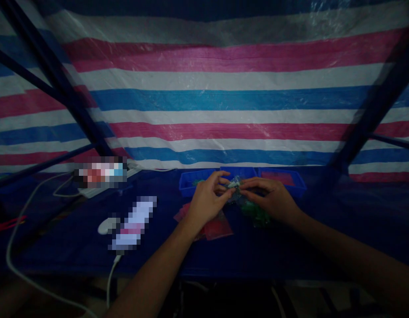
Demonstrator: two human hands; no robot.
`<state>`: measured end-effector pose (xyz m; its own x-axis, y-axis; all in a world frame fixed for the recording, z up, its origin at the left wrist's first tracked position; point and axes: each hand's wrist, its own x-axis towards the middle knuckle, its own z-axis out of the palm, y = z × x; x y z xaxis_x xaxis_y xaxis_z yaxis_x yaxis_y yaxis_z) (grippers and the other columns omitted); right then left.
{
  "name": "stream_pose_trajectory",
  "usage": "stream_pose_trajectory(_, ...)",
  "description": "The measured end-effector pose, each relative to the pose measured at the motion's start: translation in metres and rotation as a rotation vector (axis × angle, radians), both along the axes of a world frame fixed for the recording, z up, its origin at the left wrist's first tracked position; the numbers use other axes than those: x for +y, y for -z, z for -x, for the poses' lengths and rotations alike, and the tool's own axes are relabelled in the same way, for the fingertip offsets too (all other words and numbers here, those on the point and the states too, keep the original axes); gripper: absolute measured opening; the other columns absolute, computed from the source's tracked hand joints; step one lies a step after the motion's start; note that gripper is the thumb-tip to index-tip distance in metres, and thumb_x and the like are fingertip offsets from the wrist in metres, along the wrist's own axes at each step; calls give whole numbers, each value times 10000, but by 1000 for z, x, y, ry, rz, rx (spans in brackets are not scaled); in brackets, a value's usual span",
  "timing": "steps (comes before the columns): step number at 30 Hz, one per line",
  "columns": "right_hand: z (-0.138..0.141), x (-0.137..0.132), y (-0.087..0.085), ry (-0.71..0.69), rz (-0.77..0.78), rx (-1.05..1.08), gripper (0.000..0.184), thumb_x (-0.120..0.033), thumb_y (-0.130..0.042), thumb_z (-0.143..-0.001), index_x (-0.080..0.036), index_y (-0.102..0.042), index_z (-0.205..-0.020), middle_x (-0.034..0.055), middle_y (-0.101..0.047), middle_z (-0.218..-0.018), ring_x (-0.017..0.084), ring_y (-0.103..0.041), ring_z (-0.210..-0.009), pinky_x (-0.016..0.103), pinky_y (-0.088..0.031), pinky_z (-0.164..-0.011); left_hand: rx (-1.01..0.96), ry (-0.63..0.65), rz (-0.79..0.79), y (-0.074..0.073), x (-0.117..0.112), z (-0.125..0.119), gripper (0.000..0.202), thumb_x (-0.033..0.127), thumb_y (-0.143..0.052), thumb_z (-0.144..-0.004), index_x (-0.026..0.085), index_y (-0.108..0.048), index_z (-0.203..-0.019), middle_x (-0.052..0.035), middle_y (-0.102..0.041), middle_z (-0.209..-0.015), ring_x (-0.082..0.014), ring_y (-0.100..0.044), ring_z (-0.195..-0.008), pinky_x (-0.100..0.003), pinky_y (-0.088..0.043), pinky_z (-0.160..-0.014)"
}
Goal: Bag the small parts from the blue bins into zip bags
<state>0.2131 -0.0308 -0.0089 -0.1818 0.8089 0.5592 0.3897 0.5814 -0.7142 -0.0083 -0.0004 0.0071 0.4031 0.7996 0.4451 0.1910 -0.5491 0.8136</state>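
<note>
Between my two hands is a small clear plastic bag (235, 183) with something pale inside that I cannot make out. My left hand (213, 194) pinches its left side between thumb and fingers. On the other side, the fingertips of my right hand (272, 196) are closed on the same bag. Below my left hand lie flat red plastic packets (218, 226), partly covered by the wrist. A heap of green packets (255, 214) sits under my right hand. Blue trays stand just behind: a left tray (187, 184), a middle tray (240, 171) and a right tray (299, 182) with red packets.
To the left lie a phone with a blurred screen (134, 225), a round white object (107, 225) and a white cable (109, 282). Farther back, another blurred screen (100, 172) rests by a white power strip (92, 191). Dark frame bars (373, 106) and striped sheeting (217, 99) enclose the table.
</note>
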Motion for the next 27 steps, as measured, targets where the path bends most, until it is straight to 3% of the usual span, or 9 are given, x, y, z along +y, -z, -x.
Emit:
stream_pose_trajectory(4, 0, 5, 6, -12, 135, 136, 335, -427, -794, -852, -225, -718, -1109, 81, -768, -1055, 233, -744, -940, 378, -639, -822, 178, -89, -297, -3, -3, 1, 363, 256, -730, -915, 228, -640, -1265, -59, -750, -1074, -204, -722, -974, -393, -594, -918)
stream_pose_trajectory(8, -1, 9, 9, 76, 81, 192, 297, -386, -788, -852, -225, -676, -1075, 87, -716, -1102, 237, -715, -1009, 356, -640, -820, 247, -69, -451, -7, -5, 1, 230, 300, -675, -968, 228, -724, -1181, -81, -719, -1176, -221, -680, -1104, -415, -555, -1002)
stream_pose_trajectory(11, 0, 6, 9, 73, 58, 156, 277, -369, -778, -861, -236, -686, -1084, 89, -701, -1122, 235, -721, -975, 379, -648, -836, 254, 7, -388, -9, -8, 0, 324, 355, -681, -970, 242, -704, -1272, -86, -721, -1213, -224, -686, -1109, -424, -557, -1014)
stream_pose_trajectory(17, 8, -3, 8, -154, 99, 193, 340, -366, -700, -935, -256, -633, -1249, 99, -699, -1262, 248, -705, -1156, 438, -598, -1023, 138, 29, -205, -7, -7, 0, 402, 411, -745, -918, 238, -701, -1278, -99, -720, -1251, -247, -702, -1135, -434, -577, -1012)
stream_pose_trajectory(21, 7, -3, 6, -35, 84, 182, 315, -424, -684, -949, -248, -655, -1208, 101, -727, -1183, 237, -736, -996, 413, -635, -893, 41, 35, -49, 0, 0, 0, 263, 289, -694, -948, 212, -716, -1199, -87, -762, -1150, -220, -748, -1035, -391, -612, -938)
stream_pose_trajectory(24, 4, -1, 2, 84, -18, 124, 367, -421, -748, -901, -250, -671, -1217, 120, -684, -1228, 252, -710, -989, 386, -632, -800, -46, 64, 9, 3, 3, -1, 319, 233, -693, -934, 204, -661, -1251, -84, -768, -1111, -210, -753, -1021, -372, -613, -919)
stream_pose_trajectory(27, 4, -1, -1, 6, -36, 80, 417, -395, -787, -871, -276, -674, -1255, 106, -667, -1262, 274, -685, -1091, 406, -621, -862, -107, 136, 46, 1, 1, -2, 411, 234, -700, -931, 213, -585, -1325, -81, -761, -1105, -198, -751, -1005, -354, -608, -903)
